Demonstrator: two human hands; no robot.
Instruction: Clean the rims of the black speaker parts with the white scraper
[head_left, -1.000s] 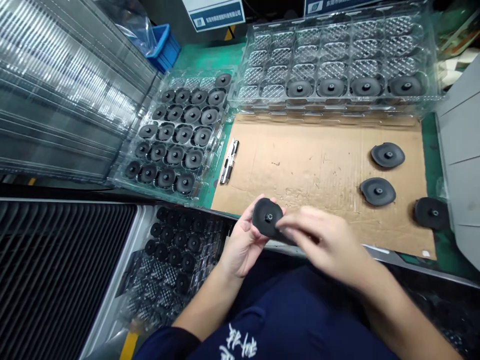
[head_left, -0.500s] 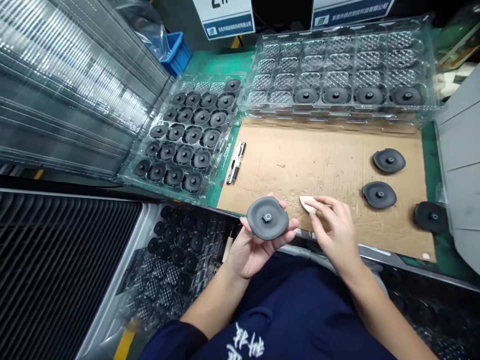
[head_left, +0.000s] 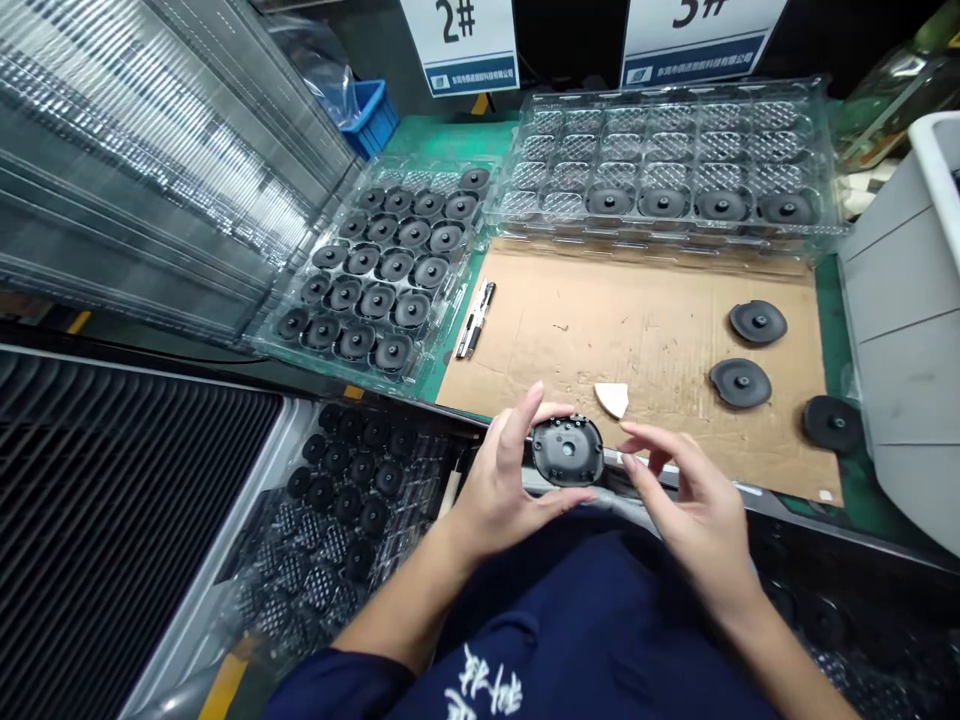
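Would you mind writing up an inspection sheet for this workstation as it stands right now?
Surface: worn brown cardboard sheet on a green bench.
Job's things: one black disc part, underside up, at the bench's near edge; three loose black discs on the cardboard's right side.
Clutter: small white wedge; pen-like tool at the cardboard's left edge.
Grippers: left hand grips the disc part by its rim; right hand open beside it, fingertips near, holding nothing.
Cables: nothing seen.
Surroundings: filled clear tray left; mostly vacant clear tray behind with four discs; signs above; grey bin right.
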